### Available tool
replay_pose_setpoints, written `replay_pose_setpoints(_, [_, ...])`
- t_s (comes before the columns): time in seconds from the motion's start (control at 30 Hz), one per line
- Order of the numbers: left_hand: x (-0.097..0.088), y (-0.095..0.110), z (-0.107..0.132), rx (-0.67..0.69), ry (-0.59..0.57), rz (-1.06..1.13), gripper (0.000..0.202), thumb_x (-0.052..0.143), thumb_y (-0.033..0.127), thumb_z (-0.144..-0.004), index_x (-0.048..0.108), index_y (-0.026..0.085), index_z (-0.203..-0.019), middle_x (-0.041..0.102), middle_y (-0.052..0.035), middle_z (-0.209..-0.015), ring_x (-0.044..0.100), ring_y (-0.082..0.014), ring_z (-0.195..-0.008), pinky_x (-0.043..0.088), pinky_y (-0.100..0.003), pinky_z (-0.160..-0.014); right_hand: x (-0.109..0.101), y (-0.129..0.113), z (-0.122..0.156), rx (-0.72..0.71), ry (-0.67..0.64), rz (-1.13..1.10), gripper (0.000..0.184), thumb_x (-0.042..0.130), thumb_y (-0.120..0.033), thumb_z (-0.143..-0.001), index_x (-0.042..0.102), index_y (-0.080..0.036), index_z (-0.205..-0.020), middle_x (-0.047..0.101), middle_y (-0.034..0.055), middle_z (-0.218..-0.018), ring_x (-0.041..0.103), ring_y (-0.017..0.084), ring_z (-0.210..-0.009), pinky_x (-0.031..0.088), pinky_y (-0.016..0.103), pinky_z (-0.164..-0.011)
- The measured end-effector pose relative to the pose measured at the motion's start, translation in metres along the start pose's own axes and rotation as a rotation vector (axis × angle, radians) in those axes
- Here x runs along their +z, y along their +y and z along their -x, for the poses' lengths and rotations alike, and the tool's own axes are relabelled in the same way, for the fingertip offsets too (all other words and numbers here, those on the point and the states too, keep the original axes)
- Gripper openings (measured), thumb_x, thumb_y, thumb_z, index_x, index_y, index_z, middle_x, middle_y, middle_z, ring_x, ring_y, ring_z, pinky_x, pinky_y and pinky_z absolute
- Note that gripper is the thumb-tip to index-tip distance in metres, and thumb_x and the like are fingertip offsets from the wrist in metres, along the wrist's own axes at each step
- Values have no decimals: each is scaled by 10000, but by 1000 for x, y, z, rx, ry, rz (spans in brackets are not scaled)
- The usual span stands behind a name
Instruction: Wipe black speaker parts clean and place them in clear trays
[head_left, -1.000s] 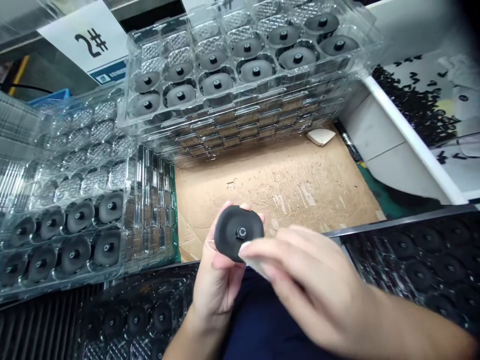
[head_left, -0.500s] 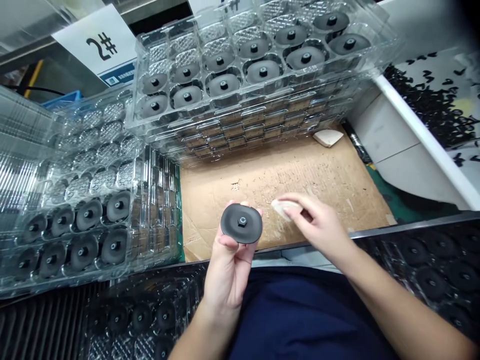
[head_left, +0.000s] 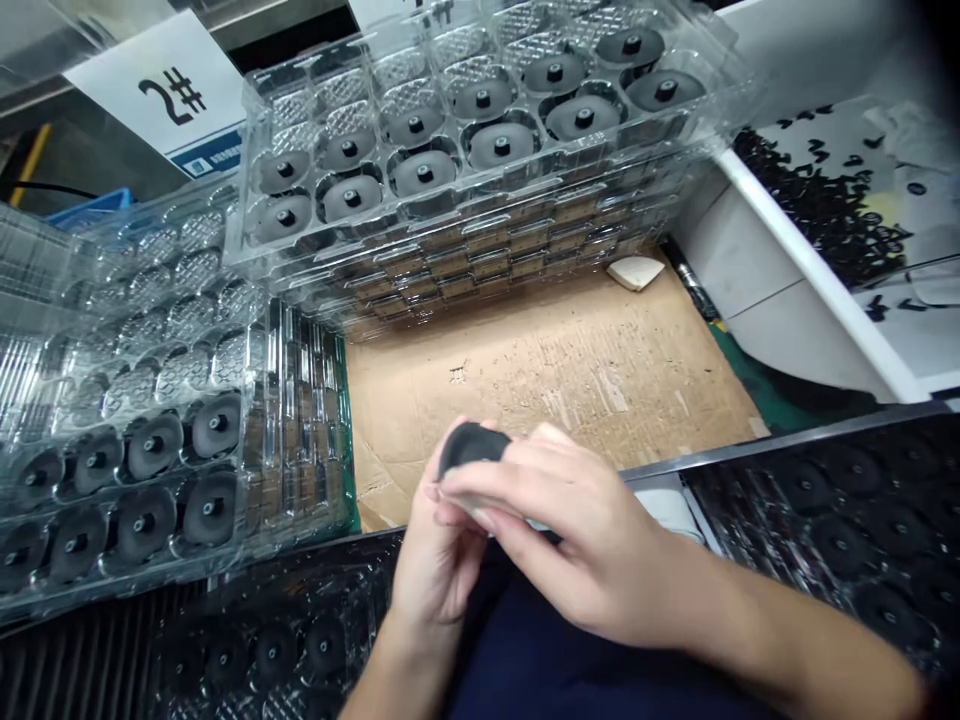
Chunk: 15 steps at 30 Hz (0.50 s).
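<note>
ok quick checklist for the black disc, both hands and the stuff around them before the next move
1. Black disc held by the left hand: ok.
2. Pale pad pinched in the right hand: ok, though the fingers cover most of it.
3. Pad touching disc: cannot tell, the right hand hides the spot.
4. Disc face in full view: not ok, the right hand covers its near part and centre.
5. Second pale piece within sight: ok, on the cardboard near its far right corner.
</note>
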<state>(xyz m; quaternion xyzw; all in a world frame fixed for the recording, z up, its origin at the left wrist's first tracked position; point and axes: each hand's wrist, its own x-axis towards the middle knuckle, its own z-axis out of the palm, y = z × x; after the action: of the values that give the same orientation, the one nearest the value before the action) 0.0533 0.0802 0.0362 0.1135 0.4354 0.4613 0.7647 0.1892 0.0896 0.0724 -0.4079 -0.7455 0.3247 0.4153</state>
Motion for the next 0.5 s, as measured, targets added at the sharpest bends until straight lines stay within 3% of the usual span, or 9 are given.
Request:
replay_pose_setpoints(0.07, [-4, 0, 0, 22, 20, -18, 399, 797, 242, -660, 679, 310, -1036, 715, 41, -1044, 671, -155, -966, 538, -220, -851, 3, 1, -3, 69, -131, -24, 212, 461, -107, -896, 645, -147, -991, 710, 20, -873, 608, 135, -746, 404, 287, -680])
replay_pose_setpoints(0.13, [-4, -1, 0, -5, -18, -26, 393, 815, 281, -630, 698, 278, -1005, 729, 17, -987, 662, -182, -996, 533, -227, -861, 5, 4, -7, 81, -48, 63, 224, 440, -124, -907, 644, -129, -1001, 709, 41, -887, 608, 150, -751, 387, 311, -694])
replay_pose_setpoints(0.23, [0, 2, 3, -42, -99, -24, 404, 819, 336, -610, 718, 253, -992, 740, -5, -958, 630, -231, -1072, 501, -288, -943, 5, 4, -5, -25, 95, 102, 261, 390, -135, -926, 616, -95, -1051, 698, 80, -897, 600, 171, -783, 386, 333, -719])
replay_pose_setpoints(0.3, [2, 6, 5, -36, -97, -11, 355, 795, 307, -648, 720, 286, -995, 740, 24, -999, 653, -197, -1024, 513, -250, -910, -2, 1, 4, -49, -2, 17, 231, 409, -117, -918, 612, -125, -1029, 687, 45, -842, 583, 147, -750, 389, 298, -684])
replay_pose_setpoints(0.37, [-1, 8, 5, -52, -97, 11, 358, 804, 279, -636, 724, 302, -985, 741, 38, -1023, 680, -152, -938, 529, -185, -836, -12, -2, 15, 32, -98, 12, 194, 453, -103, -901, 615, -151, -997, 673, 9, -800, 562, 122, -691, 378, 275, -656])
replay_pose_setpoints(0.43, [-6, 5, 3, -100, -92, 45, 378, 827, 278, -599, 730, 297, -963, 750, 35, -989, 688, -137, -906, 534, -152, -792, -21, -3, 20, 120, -96, 151, 193, 473, -100, -892, 623, -156, -1000, 661, 0, -771, 537, 121, -645, 355, 290, -650])
replay_pose_setpoints(0.5, [-10, 1, 1, -145, -61, 69, 374, 827, 261, -607, 727, 289, -966, 748, 37, -946, 677, -142, -951, 527, -160, -824, -27, -1, 14, 92, -50, 316, 239, 439, -99, -902, 645, -166, -1003, 648, 9, -747, 513, 141, -635, 327, 320, -649])
